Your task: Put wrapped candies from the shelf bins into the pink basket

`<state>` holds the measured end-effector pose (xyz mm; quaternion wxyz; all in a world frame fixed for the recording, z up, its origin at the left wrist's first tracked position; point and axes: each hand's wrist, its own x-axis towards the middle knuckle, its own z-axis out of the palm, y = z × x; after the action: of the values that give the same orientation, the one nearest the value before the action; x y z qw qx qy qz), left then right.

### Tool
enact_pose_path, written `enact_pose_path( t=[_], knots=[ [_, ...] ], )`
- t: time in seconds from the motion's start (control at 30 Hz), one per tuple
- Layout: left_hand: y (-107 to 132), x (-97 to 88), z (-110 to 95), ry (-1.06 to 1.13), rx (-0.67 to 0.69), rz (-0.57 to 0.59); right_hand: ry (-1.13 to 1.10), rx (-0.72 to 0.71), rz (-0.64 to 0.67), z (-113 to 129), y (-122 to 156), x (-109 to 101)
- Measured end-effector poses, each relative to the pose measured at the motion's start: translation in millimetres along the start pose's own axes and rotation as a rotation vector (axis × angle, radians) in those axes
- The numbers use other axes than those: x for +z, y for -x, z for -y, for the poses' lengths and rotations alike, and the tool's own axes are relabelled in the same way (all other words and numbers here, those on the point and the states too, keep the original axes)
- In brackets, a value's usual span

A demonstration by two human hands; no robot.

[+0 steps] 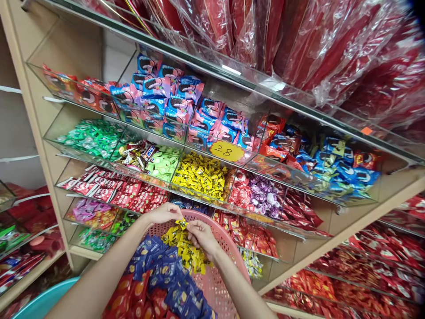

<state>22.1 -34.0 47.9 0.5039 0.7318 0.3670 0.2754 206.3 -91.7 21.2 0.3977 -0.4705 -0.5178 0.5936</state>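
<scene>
Both my hands meet over a pink plastic basket [226,248] in front of a sweet shelf. My left hand [164,213] and my right hand [202,235] each pinch a small yellow wrapped candy [182,223] between their fingertips. Below them the basket holds a heap of yellow candies [187,252], dark blue packets [166,270] and red packets [133,297]. Just above my hands, a clear shelf bin [199,195] is filled with the same yellow candies [199,177].
Clear tiered bins hold green sweets [91,137], red wafer packs [109,188], blue and pink cookie packs [172,99] and purple sweets [265,195]. A yellow price tag reading 28 [226,151] hangs mid-shelf. Red wrapped goods [332,40] hang overhead. A teal tub [43,301] sits lower left.
</scene>
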Motion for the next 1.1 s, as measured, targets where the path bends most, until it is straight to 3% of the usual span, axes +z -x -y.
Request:
enact_pose_path(
  t=[0.13, 0.4, 0.77, 1.1],
  knots=[
    [0.3, 0.2, 0.1, -0.016, 0.001, -0.005, -0.010, 0.042, 0.019, -1.6, 1.1, 5.3],
    [1.0, 0.1, -4.6, -0.092, -0.029, 0.023, -0.016, -0.013, -0.053, -0.4, 1.4, 3.2],
    [-1.0, -0.3, 8.1, -0.084, 0.041, 0.022, 0.121, -0.052, -0.028, 0.0, 2.0, 0.5],
    [0.9, 1.5, -2.1, -0.068, 0.024, 0.045, 0.193, -0.098, 0.019, -0.4, 6.4, -3.7]
  ],
)
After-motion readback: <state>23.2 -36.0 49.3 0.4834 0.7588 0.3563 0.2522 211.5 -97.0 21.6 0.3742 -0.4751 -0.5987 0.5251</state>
